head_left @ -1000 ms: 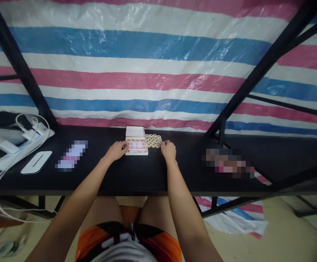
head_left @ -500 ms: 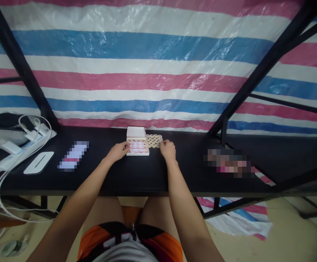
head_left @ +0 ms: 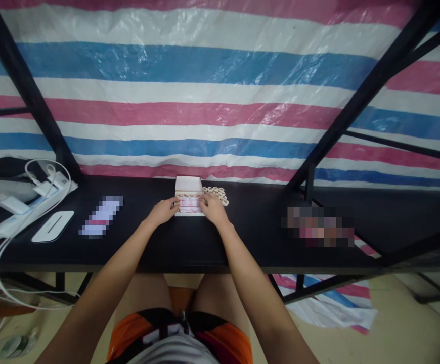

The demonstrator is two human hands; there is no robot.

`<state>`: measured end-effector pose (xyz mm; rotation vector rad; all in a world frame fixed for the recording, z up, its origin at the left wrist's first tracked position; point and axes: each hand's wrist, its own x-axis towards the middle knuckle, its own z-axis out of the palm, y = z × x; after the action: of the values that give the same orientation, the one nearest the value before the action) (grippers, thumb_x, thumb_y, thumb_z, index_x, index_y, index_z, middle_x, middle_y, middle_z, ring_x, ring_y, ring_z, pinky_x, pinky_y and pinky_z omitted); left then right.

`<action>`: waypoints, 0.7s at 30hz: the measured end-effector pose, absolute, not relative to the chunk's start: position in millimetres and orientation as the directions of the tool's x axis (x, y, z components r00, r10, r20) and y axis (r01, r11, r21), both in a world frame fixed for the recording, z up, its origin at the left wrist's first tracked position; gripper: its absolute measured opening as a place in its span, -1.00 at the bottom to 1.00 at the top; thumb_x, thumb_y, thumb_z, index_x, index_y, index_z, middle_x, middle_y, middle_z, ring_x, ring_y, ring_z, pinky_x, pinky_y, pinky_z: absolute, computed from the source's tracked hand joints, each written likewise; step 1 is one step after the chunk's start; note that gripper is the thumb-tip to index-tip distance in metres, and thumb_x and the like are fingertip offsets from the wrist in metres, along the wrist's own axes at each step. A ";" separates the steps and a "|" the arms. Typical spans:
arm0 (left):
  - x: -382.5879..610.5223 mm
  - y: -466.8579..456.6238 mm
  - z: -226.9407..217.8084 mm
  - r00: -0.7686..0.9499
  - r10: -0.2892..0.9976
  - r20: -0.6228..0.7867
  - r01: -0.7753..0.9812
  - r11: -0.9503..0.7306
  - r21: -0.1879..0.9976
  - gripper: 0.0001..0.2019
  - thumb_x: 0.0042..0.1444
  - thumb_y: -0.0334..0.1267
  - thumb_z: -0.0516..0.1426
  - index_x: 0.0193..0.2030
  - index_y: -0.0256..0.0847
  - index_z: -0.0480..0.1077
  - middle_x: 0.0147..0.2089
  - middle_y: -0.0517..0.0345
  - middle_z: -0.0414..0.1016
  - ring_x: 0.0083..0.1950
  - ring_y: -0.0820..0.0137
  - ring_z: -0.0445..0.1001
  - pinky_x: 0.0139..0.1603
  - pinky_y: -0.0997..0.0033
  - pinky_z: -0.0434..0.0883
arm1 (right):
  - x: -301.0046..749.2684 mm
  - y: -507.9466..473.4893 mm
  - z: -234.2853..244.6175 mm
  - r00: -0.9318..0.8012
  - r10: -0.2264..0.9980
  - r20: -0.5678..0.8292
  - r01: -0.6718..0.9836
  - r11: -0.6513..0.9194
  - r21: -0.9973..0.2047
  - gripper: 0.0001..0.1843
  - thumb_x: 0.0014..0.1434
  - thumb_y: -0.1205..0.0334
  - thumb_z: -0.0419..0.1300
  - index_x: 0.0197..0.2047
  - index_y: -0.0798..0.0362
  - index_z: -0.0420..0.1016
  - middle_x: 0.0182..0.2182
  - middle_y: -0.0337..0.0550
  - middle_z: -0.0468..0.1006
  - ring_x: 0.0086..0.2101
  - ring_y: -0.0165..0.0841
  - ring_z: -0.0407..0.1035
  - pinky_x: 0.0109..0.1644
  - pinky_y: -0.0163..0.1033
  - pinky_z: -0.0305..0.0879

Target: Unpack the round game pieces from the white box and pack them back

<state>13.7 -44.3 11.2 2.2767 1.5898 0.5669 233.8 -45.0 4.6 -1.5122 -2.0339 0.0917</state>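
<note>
A small white box stands on the black table with its lid tilted up at the back. Pink lines form a grid on its inside floor, with a patterned border around them. My left hand grips the box's left side, thumb and fingers curled at the rim. Over the right part of the box is my right hand, its fingers pinched together near the inner right edge; whatever they hold is too small to make out. Pale round pieces lie just right of the box, partly hidden behind that hand.
A blurred phone-like item and a white flat plate lie to the left, beside a power strip with white cables. Another blurred item is at the right. Black metal posts and a striped tarp stand behind.
My right hand has moved left from the right edge of the pale pieces to the box's right part. Some pieces have shifted slightly. My left hand stays at the box.
</note>
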 end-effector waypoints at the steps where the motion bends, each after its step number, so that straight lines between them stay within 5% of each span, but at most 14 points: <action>1: 13.4 -44.2 10.9 0.309 0.940 0.147 0.817 -0.341 0.465 -0.64 0.18 -0.11 0.01 0.05 -0.16 0.41 -0.34 0.11 0.52 -0.30 0.32 0.48 -0.27 0.45 0.28 | 231.3 -46.6 4.9 -0.211 0.891 0.402 0.851 0.370 -0.373 -0.70 0.24 0.24 0.00 -0.09 0.10 0.51 -0.10 -0.03 0.50 -0.05 -0.26 0.29 0.11 -0.19 0.13; 12: 13.0 -43.8 10.6 0.328 0.930 0.165 0.811 -0.366 0.456 -0.65 0.19 -0.09 0.00 0.01 -0.14 0.44 -0.33 0.12 0.53 -0.31 0.33 0.48 -0.28 0.46 0.29 | 221.5 -53.2 4.7 -0.263 0.895 0.360 0.892 0.368 -0.263 -0.63 0.26 0.05 0.04 -0.02 0.07 0.49 -0.06 0.03 0.48 0.03 -0.18 0.26 0.13 -0.10 0.11; 21: 14.5 -47.1 14.7 0.326 0.933 0.155 0.816 -0.360 0.453 -0.66 0.19 -0.11 0.00 0.00 -0.16 0.45 -0.38 0.12 0.52 -0.34 0.33 0.47 -0.31 0.48 0.27 | 221.6 -49.5 -3.9 -0.119 0.954 0.276 0.914 0.213 -0.345 -0.40 0.18 -0.09 0.10 0.14 0.15 0.37 0.29 0.09 0.11 0.29 0.00 -0.15 0.28 0.06 -0.09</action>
<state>14.5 -47.1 14.7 2.3031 1.5699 0.5679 221.6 -49.5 -3.9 -1.7280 -2.0625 0.1233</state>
